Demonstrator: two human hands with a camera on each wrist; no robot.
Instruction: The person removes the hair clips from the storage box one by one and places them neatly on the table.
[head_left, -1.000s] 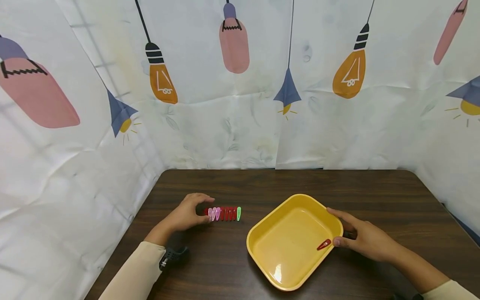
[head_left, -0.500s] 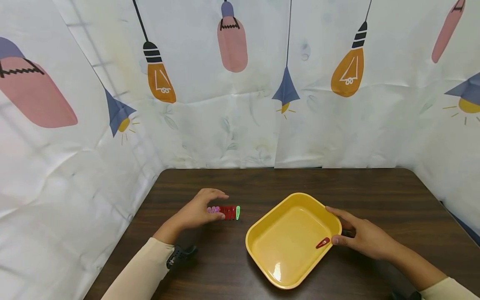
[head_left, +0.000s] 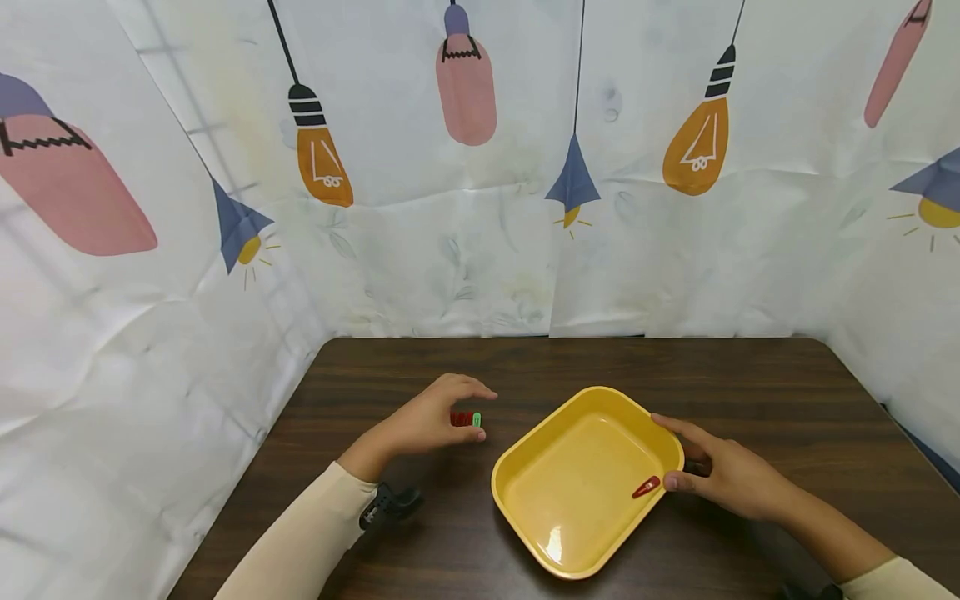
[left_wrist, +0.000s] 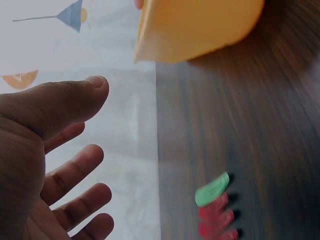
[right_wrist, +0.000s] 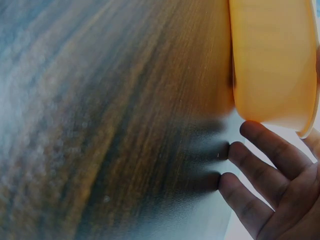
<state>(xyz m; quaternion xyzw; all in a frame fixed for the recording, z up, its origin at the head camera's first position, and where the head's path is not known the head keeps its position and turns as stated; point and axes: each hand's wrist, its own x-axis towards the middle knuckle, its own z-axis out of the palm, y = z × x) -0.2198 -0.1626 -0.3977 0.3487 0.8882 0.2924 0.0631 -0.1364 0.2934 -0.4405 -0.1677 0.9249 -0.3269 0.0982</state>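
Observation:
My left hand (head_left: 431,417) hovers over a row of small hair clips, thumb and fingers spread apart and nothing between them. At the row's right end lies a green hair clip (head_left: 477,421), with red hair clips (head_left: 460,418) beside it. The hand hides the rest of the row in the head view. A yellow tray (head_left: 573,467) stands to the right, holding one red hair clip (head_left: 646,487) near its right side. Around the tray's right corner, my right hand (head_left: 731,477) touches the rim with thumb and index finger. Its other fingers (right_wrist: 255,167) extend loosely beside the tray's wall (right_wrist: 275,60).
The dark wooden table (head_left: 405,358) carries the tray and clips. A white cloth with printed lamps (head_left: 495,250) hangs behind it and along both sides. A dark band (head_left: 386,507) is on the left wrist.
My left hand has moved right along the row of clips, from its left end to the green clip, covering the pink ones. My right hand and the tray stay in place.

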